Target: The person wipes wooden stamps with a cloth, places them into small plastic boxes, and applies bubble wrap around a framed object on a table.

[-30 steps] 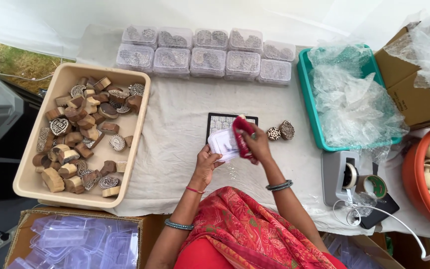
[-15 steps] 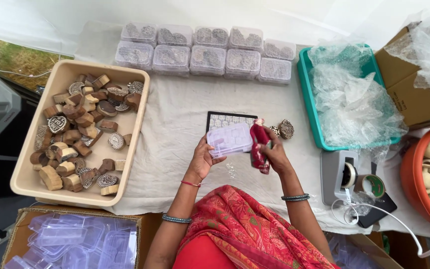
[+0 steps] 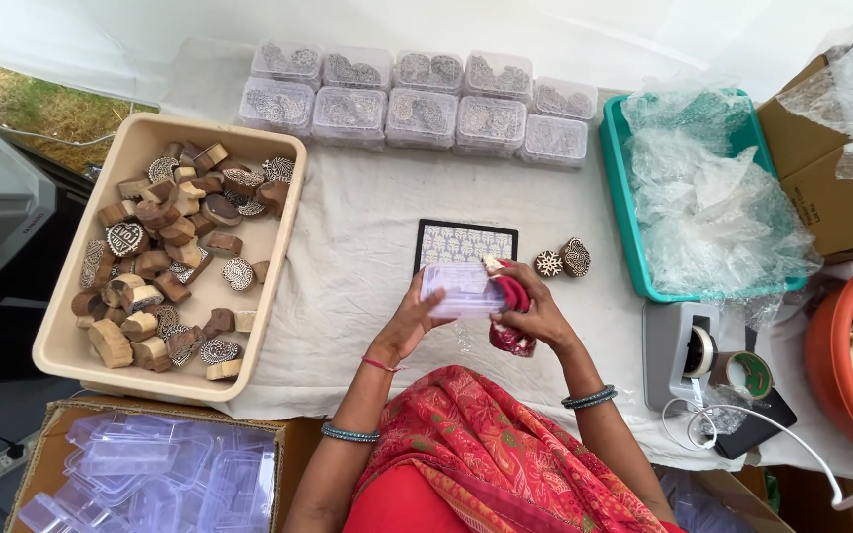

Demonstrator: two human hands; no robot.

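A: Start near. Hands?

B: Two, both raised over the white cloth (image 3: 367,257), close together. Left hand (image 3: 415,318) grips 1 small clear plastic box (image 3: 462,289) by its left end, fingers curled on it. Right hand (image 3: 537,308) clamps 1 red cloth (image 3: 511,314), bunched, pressed against the box's right end.

A: Box orientation?

B: Long axis runs approx left-right across the view, broad face up toward the camera. Held just above the cloth, in front of the person's chest, overlapping the near edge of the patterned pad (image 3: 466,243).

A: Count near edge.

B: 1 cardboard carton (image 3: 41,434), bottom left, w/ a heap of empty clear boxes (image 3: 140,474); too jumbled to count. 1 tape dispenser (image 3: 681,345) to the right, 1 tape roll (image 3: 748,373) beside it.

A: Mid-table?

B: 1 dark-framed patterned pad, flat, long axis left-right. 2 carved wooden blocks (image 3: 563,261) just right of it, touching each other. 1 beige tray (image 3: 278,257) at left w/ many carved blocks, well over 30, exact no. cannot tell. 1 teal tray (image 3: 616,197) at right, filled w/ bubble wrap (image 3: 713,197). 1 orange tub (image 3: 821,365), far right, part cut off.

A: Far side?

B: 9 clear lidded boxes (image 3: 417,94), packed, in two rows: 4 behind, 5 in front. 1 brown carton (image 3: 821,168), top right.
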